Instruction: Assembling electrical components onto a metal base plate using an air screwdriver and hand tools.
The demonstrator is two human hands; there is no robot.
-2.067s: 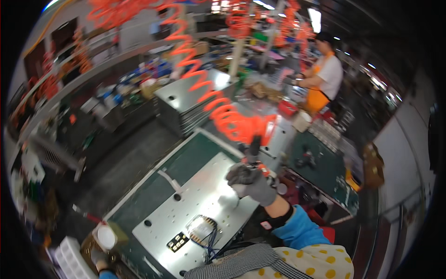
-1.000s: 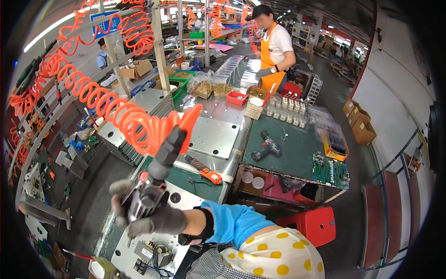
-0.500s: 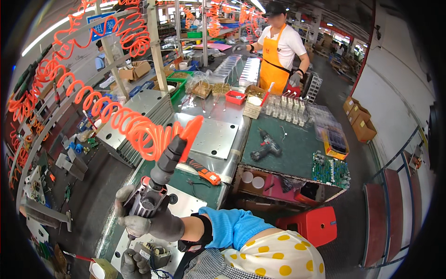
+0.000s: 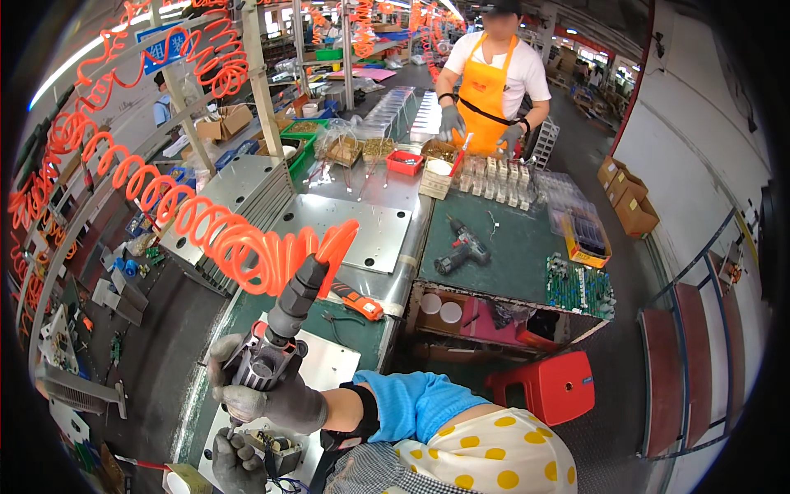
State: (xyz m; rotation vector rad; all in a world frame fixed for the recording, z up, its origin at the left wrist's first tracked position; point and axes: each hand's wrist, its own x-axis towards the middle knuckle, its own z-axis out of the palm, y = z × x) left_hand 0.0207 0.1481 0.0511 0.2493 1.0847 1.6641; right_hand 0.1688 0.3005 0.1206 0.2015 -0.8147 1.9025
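In my gloved right hand [image 4: 276, 405] is a dark pneumatic screwdriver [image 4: 265, 362], gripped around its body with the tip pointing down. An orange coiled air hose [image 4: 239, 251] runs from its upper end. Just below the tip, my gloved left hand [image 4: 239, 463] has its fingers curled together; what they pinch, if anything, is hidden. Beside the left hand, a small boxy metal component with wires [image 4: 284, 451] sits on a flat silver metal plate [image 4: 333, 356]. The plate lies on the green bench top.
Pliers [image 4: 339, 323] and an orange-black tool [image 4: 358, 302] lie beyond the plate. A cordless drill [image 4: 463, 249] and green circuit boards [image 4: 580, 288] rest on the right-hand bench. Below stands a red stool [image 4: 547, 387]. Across the bench is a co-worker in an orange apron [image 4: 487, 90].
My left hand has risen slightly toward the screwdriver tip, its fingers closer together. My right hand keeps its grip. The co-worker has come nearer the bench, with both hands lowered. The view has shifted slightly.
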